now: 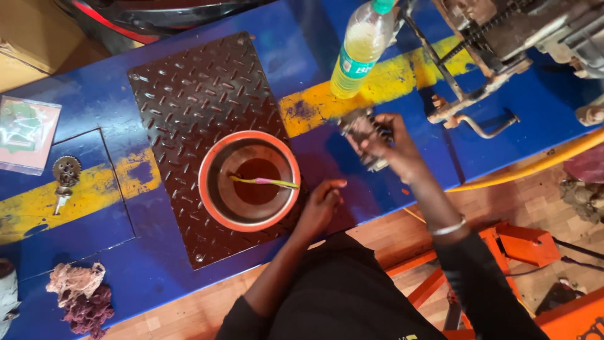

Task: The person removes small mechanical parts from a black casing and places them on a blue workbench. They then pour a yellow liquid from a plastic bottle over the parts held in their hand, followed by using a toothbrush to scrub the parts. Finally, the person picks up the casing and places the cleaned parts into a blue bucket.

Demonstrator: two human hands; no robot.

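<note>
At the far left of the blue and yellow painted worktop (113, 94) lies a flat clear packet with green print (25, 133), and just right of it a small toothed metal sprocket (66, 170) rests on the yellow stripe. Below, near the front edge, sits a wad of pink and purple cotton rag (80, 296). A dark steel chequer plate (201, 107) lies in the middle, and on it stands a round orange-rimmed metal basin (249, 181) holding dark brownish liquid, with a thin pink and yellow brush (264, 182) lying across it.

The left hand (321, 204) rests on the worktop just beside the basin's right rim, fingers loosely curled and holding nothing that can be seen. Right of it, the right hand (390, 148) is closed around a grimy grey metal part (365, 135), lifted slightly above the worktop between the basin and a clear plastic bottle of pale yellow liquid with a green cap (360, 50). Further right stands a rusty metal frame with a chain (484, 56).

By the look of it the part is being cleaned; it would go best held low over the basin so drips fall inside, with the free hand steadying the rim and the grip kept firm, as an oily part slips easily.
</note>
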